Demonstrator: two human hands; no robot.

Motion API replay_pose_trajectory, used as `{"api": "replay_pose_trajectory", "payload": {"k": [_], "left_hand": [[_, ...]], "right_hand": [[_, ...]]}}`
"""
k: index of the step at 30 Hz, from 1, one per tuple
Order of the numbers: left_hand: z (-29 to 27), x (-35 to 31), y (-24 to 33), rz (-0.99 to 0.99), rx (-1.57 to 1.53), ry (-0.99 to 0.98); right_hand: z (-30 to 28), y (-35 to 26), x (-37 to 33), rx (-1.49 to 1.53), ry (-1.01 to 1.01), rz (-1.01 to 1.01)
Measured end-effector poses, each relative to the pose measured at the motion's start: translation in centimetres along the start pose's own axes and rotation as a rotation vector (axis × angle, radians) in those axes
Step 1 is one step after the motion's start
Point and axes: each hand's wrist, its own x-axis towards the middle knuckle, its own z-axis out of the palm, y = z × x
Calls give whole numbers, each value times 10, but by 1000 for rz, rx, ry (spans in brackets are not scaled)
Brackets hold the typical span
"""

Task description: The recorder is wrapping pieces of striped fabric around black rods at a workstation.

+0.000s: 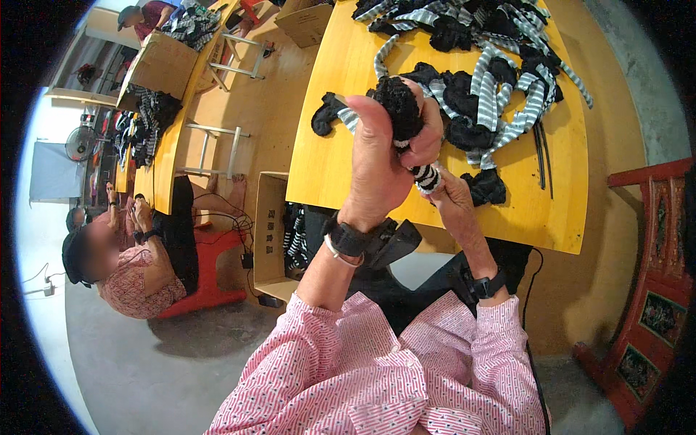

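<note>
My left hand (380, 163) is raised over the near part of the table, its fingers wrapped round a black fuzzy knit piece (399, 107) with a black-and-white striped end. Below it, my right hand (454, 201) is closed on the striped end (426, 178), thumb and fingers pinching it. Part of the piece is hidden inside my left palm. Just beyond my hands lies a loose pile of grey-and-white striped knit tubes (489, 109) with black fuzzy ends. One black end (484, 187) rests close to my right hand.
The yellow table (326, 170) ends right before me. Two thin dark rods (541, 156) lie on its right side. An open cardboard box (270, 239) with striped pieces stands below, left. A seated co-worker (145, 272) is further left; a carved red wooden piece (656, 290) stands right.
</note>
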Motion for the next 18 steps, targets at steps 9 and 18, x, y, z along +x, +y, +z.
{"api": "replay_pose_trajectory", "payload": {"k": [9,18], "left_hand": [[-12,1,7,-25,-162,-257],[6,-12,10,-20,150,58]], "right_hand": [[1,-9,3,-85,-60,-7],[-1,-12,2,23,-50,55]]}}
